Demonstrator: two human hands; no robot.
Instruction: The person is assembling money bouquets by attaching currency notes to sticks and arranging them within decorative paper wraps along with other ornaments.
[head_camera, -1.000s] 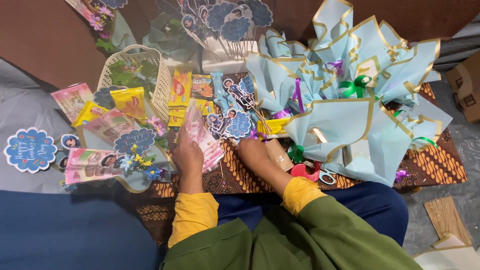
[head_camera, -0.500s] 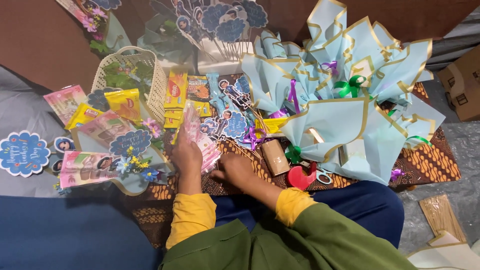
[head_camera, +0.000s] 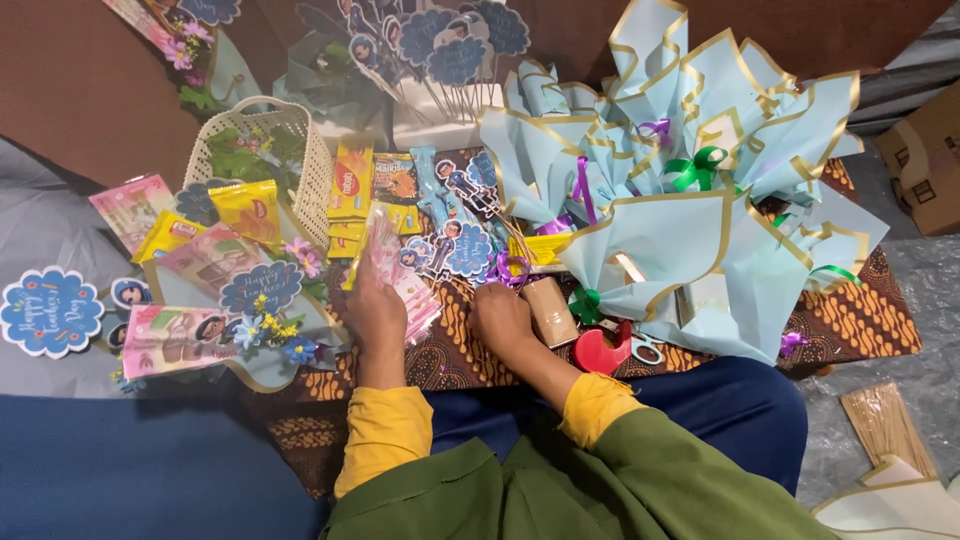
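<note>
The left hand (head_camera: 375, 310) has its fingers closed on a pink cellophane snack packet (head_camera: 400, 272) over the batik cloth (head_camera: 850, 320); it looks light, crinkly and slippery, best pinched at the edge. The right hand (head_camera: 500, 318), fingers curled, rests beside a cardboard tape roll (head_camera: 550, 310).

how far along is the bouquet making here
Done: several pale blue gold-edged wrapped bouquets lie at the right. In hand: the left hand holds a clear pink packet; the right hand rests by the tape roll. Left: loose snack packs and a half-filled wrap.
</note>
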